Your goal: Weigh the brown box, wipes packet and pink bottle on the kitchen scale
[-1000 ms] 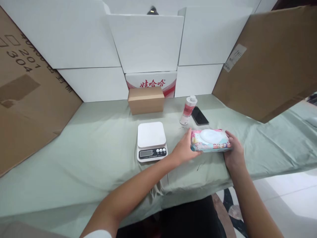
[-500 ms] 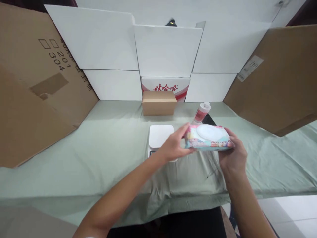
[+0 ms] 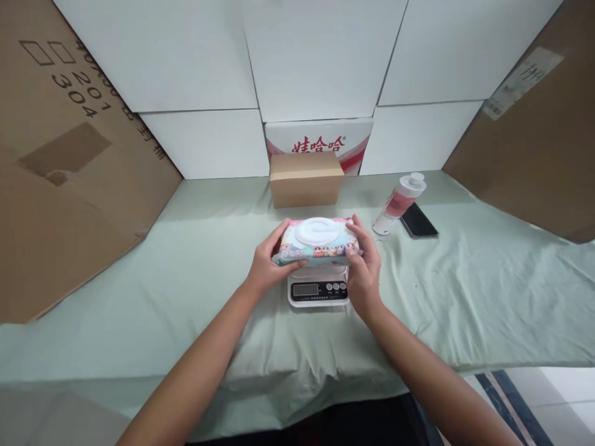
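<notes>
A pack of wet wipes [image 3: 318, 238] with a white oval lid and cartoon figures lies flat between my two hands. My left hand [image 3: 271, 260] grips its left end, thumb along the front edge. On the right end, my right hand [image 3: 365, 263] is closed with fingers on top and thumb at the front. Directly beneath is a white kitchen scale [image 3: 318, 303]; its dark display panel shows in front, while the pack covers most of its platform. I cannot tell whether the pack touches the platform.
A small brown box [image 3: 307, 181] sits behind the scale, before a white-and-red printed carton [image 3: 320, 133]. To the right stand a white-and-pink bottle [image 3: 398, 204] and a black phone [image 3: 419, 221]. Large cardboard panels [image 3: 69, 204] flank the green tablecloth [image 3: 186, 279].
Both hands have carried the pack of wet wipes left, from in front of the bottle to over the scale. The camera view has tilted down.
</notes>
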Demonstrator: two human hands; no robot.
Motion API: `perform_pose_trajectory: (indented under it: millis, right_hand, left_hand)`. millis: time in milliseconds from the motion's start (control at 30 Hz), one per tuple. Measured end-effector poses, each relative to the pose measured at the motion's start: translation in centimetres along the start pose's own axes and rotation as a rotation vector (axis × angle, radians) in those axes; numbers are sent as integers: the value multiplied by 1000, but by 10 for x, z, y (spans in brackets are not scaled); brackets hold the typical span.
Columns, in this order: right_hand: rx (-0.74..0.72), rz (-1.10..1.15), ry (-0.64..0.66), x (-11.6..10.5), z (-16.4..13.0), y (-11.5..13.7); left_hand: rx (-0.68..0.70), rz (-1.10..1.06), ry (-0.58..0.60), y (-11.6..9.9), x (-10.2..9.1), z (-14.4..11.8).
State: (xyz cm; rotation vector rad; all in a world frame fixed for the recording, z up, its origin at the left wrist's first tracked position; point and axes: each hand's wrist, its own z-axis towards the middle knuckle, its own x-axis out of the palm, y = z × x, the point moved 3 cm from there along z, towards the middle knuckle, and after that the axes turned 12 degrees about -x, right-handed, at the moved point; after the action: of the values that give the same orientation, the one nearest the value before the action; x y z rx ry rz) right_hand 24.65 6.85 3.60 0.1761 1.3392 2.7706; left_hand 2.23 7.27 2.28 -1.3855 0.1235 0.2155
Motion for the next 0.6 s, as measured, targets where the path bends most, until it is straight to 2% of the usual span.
perform_pose_trajectory:
  millis: [367,500,600]
  right_hand:
    - [28,-26,-48,-3,1,1]
    - [1,-39,-199,-26,25,2]
    - [40,22,-281,-45,46,-6]
  left_hand:
    - [46,80,43,4,1,3]
    - [117,127,75,2,-12,6]
    - [145,111,84,1,-22,8]
